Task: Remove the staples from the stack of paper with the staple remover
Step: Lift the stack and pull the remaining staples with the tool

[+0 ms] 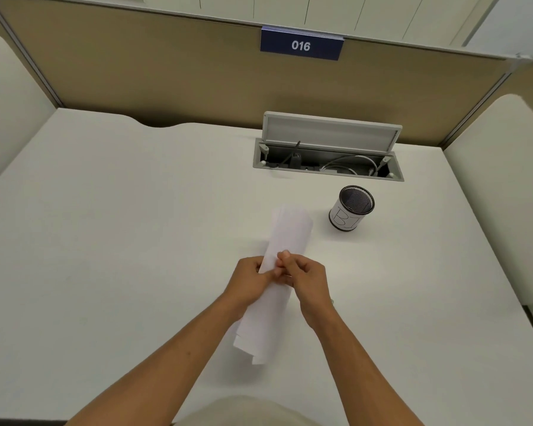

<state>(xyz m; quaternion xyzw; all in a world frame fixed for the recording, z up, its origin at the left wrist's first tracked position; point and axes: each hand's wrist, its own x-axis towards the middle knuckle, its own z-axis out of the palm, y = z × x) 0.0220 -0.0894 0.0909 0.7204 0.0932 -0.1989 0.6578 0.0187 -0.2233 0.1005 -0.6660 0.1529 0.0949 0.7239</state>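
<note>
Head view, looking down on a white desk point(120, 241) with tan partition walls around it. Stack of paper point(277, 290) sits at centre, curled or folded lengthwise into a narrow strip running from 6 toward 12 o'clock, slightly tilted right; whether it rests on the desk or is lifted off it, cannot tell. Left hand point(249, 279) grips the paper's left edge, fingers wrapped round it, fingertips hidden under the sheets. Right hand point(305, 279) meets it from the 3 o'clock side, fingers curled and pinching at the paper's middle; motion blur there, so any tool inside that pinch cannot be made out. No staples can be made out at this sharpness.

At 1 o'clock from the hands, well apart: a mesh pen cup point(351, 208), upright, a paper label with drawn letters wrapped around it; interior too dark to read. Beyond it at 12 to 1 o'clock, a desk cable hatch point(328, 149) with lid raised, cords and a plug inside. Blue "016" sign point(301, 44) on the far partition.
</note>
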